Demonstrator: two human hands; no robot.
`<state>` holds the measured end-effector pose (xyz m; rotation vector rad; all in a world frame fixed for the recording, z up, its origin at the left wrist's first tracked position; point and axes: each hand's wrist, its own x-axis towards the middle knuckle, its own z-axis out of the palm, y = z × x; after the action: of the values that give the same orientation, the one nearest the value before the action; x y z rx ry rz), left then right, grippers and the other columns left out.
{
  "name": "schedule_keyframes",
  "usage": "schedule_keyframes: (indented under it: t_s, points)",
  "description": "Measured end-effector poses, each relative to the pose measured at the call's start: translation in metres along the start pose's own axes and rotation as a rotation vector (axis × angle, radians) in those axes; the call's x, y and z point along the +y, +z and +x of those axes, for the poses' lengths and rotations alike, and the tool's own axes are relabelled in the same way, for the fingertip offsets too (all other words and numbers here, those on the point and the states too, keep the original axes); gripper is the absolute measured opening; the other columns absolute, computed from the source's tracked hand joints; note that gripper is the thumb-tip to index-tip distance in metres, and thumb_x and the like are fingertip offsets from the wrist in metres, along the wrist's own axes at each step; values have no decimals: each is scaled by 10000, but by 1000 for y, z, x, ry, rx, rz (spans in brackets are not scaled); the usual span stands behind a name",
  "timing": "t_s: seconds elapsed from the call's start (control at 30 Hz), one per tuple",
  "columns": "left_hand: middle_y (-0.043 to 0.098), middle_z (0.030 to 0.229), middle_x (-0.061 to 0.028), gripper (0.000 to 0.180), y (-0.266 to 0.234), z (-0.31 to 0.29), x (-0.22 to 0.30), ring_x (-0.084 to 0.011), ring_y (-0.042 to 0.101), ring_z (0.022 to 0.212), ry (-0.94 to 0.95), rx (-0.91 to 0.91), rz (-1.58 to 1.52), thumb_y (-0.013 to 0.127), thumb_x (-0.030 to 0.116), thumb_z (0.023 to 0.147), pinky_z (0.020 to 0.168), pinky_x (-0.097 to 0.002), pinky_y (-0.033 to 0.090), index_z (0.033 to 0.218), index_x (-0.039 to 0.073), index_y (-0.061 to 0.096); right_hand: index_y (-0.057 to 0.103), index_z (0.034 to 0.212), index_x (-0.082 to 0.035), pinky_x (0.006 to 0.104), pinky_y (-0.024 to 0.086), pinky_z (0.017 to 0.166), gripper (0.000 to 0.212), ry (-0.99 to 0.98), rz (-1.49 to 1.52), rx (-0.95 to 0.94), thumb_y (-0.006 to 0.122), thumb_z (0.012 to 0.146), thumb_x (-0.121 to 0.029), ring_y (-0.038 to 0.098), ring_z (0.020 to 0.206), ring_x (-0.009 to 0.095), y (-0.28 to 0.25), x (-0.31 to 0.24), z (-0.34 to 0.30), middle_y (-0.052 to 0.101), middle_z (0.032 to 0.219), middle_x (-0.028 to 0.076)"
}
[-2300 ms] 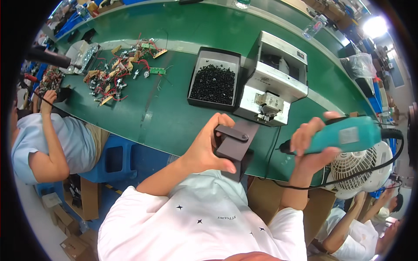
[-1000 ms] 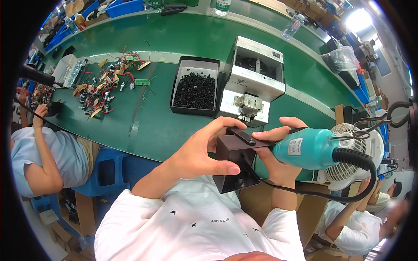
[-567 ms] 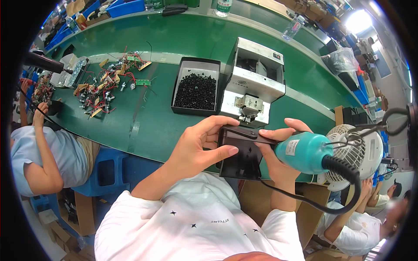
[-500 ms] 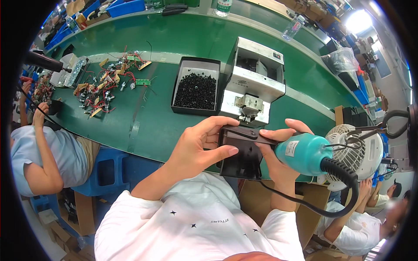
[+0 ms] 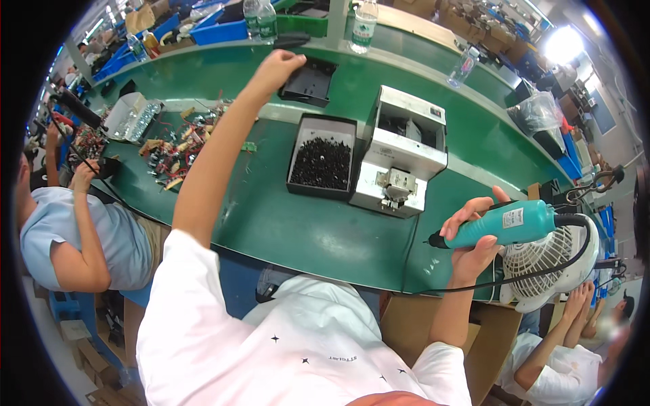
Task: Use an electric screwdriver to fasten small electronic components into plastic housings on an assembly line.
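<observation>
Stretched far forward, my left hand [image 5: 276,70] has its fingers pinched together at the far left corner of a black plastic box [image 5: 308,82]. That box sits on the raised green ledge, its hollow side facing up. On the right, my right hand [image 5: 474,233] is wrapped round a teal electric screwdriver [image 5: 512,224], with its dark tip pointing left. Between the two hands stand a tray of small black screws [image 5: 321,162] and a white metal screw feeder [image 5: 401,152].
Left of the tray lies a heap of wired circuit parts [image 5: 193,145], with a white bin of metal parts [image 5: 132,118] beyond. A white fan [image 5: 542,260] stands beside the screwdriver. Bottles [image 5: 363,27] line the back. A co-worker in blue [image 5: 78,237] sits at left.
My left hand has carried the black box from in front of me to the far ledge. My right hand has left the box and moved right, keeping hold of the screwdriver.
</observation>
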<state>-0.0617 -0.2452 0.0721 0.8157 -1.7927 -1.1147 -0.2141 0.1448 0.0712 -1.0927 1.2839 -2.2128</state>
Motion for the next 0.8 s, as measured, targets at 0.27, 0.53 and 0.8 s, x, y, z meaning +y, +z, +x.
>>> schedule_keyframes:
  t_s: [0.27, 0.53, 0.8]
  points:
    - [643, 909, -200, 441, 13, 102, -114, -366, 620, 838, -88, 210, 751, 641, 301, 719, 731, -400, 505, 1030, -10, 610, 377, 1333, -18, 391, 461, 803, 811, -63, 152, -178, 599, 783, -571, 540, 803, 197, -13, 7, 13, 552, 983, 113]
    - [502, 625, -33, 114, 51, -133, 46, -171, 417, 526, 651, -583, 60, 613, 34, 708, 498, -303, 359, 653, 81, 524, 487, 1182, -17, 256, 456, 743, 364, -17, -264, 279, 549, 837, -114, 566, 855, 136, -119, 85, 103, 590, 954, 72]
    - [464, 732, -59, 395, 69, -276, 16, -231, 457, 651, 717, -800, 540, 744, 399, 665, 627, -335, 395, 715, 89, 505, 588, 1028, -64, 450, 450, 802, 315, -59, -1879, 773, 597, 763, -234, 532, 915, 348, -259, 145, 229, 516, 1010, 189]
